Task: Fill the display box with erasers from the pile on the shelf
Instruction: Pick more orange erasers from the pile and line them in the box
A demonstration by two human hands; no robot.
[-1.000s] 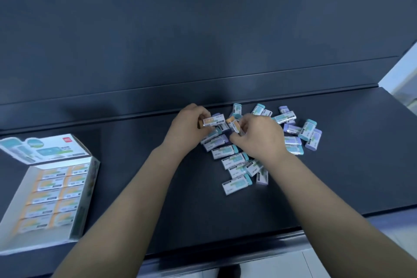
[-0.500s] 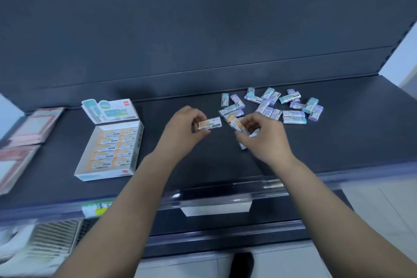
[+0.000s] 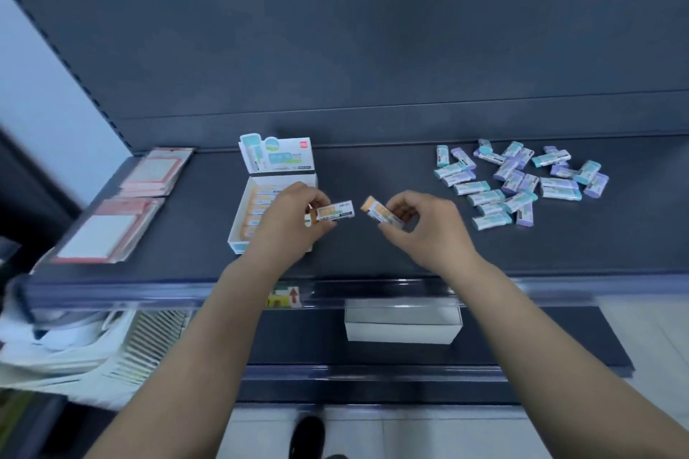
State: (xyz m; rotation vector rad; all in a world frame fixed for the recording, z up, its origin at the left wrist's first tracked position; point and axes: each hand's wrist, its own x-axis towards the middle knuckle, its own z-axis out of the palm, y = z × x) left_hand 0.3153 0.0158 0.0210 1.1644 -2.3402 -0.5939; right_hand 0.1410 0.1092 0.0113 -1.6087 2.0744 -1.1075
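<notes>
A white display box [image 3: 238,235] with an upright printed lid stands on the dark shelf [image 3: 373,257], and rows of orange erasers lie inside it. My left hand [image 3: 287,224] hovers over the box's right side and pinches an orange eraser [image 3: 335,212]. Just to its right, my right hand [image 3: 421,227] pinches a second orange eraser [image 3: 380,214]. The loose pile of teal and purple erasers [image 3: 522,183] lies on the shelf to the right of both hands.
Flat pink-edged packets [image 3: 108,231] lie at the shelf's left end. A clear price rail [image 3: 373,289] runs along the front edge, with a white label holder [image 3: 402,320] below it. Pale goods sit on a lower shelf at the left.
Both hands have left the pile and moved left toward the display box, each carrying an orange eraser. The view has drawn back and turned left, so the box is near the middle.
</notes>
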